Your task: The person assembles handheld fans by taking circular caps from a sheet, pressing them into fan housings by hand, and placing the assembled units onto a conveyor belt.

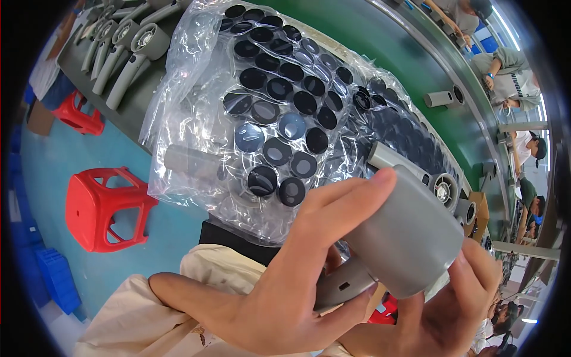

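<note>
A grey hair dryer (pixel 404 232) is held up close in front of me, its wide barrel tilted and its handle pointing down to the left. My left hand (pixel 297 279) wraps around the handle, with a finger reaching along the top of the barrel. At the barrel's right end, the fingers of my right hand (pixel 461 291) grip the rim. Behind them lies a clear plastic bag (pixel 196 113) with many round black caps (pixel 279 88) in rows. Another grey hair dryer (pixel 398 160) rests just beyond my hands, its round fan end showing.
Several grey hair dryers (pixel 128 65) lie on the dark table at the far left. A green conveyor belt (pixel 410 65) runs past the bag, carrying a grey hair dryer part (pixel 439 99). Red stools (pixel 107 208) stand on the blue floor. Other people (pixel 505 71) work along the line at right.
</note>
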A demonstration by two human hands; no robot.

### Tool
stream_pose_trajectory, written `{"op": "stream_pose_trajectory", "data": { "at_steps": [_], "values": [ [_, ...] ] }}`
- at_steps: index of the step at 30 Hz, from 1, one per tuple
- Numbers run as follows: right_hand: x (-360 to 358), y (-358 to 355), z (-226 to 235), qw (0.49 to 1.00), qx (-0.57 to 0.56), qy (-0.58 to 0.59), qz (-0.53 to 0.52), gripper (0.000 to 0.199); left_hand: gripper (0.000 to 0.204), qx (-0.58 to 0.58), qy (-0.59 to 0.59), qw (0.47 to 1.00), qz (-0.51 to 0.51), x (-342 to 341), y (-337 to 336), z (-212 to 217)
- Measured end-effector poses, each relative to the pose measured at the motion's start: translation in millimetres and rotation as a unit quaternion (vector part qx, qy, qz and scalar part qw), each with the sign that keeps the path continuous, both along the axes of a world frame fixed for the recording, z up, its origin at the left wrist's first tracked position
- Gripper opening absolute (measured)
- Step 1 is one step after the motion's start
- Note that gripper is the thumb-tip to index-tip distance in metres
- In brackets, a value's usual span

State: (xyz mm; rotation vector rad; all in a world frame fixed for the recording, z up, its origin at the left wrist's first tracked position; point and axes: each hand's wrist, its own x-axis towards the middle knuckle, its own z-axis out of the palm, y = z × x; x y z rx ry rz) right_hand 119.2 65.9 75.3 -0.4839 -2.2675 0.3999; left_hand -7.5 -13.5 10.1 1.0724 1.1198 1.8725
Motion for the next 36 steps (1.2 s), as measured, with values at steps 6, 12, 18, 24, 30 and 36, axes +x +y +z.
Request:
{"op": "stream_pose_trajectory", "data": {
  "at_steps": [6, 12, 18, 24, 30, 36],
  "values": [
    [-4, 2, 5, 0.998, 0.029, -0.044, -0.028, 0.042, 0.097, -0.012, -0.059, 0.998, -0.025, 4, 1, -1],
    [-8, 1, 1, 0.998, 0.017, -0.049, -0.047, 0.040, 0.097, -0.049, -0.079, 0.995, -0.046, 6, 1, 2],
    [-8, 10, -1, 0.998, 0.015, -0.046, -0.033, 0.040, 0.098, -0.078, -0.060, 0.992, -0.075, 1, 2, 1],
    [-14, 10, 10, 0.997, -0.033, -0.066, -0.026, 0.036, 0.095, -0.120, -0.046, 0.985, -0.113, -5, 2, 3],
    [-6, -3, -17, 0.954, -0.233, 0.135, -0.128, 0.064, 0.087, -0.046, -0.121, 0.976, -0.174, -9, 4, 16],
    [-39, -18, -51, 0.727, -0.545, 0.417, -0.029, 0.077, 0.074, -0.132, 0.299, 0.932, -0.156, -54, 10, 55]
  ]
}}
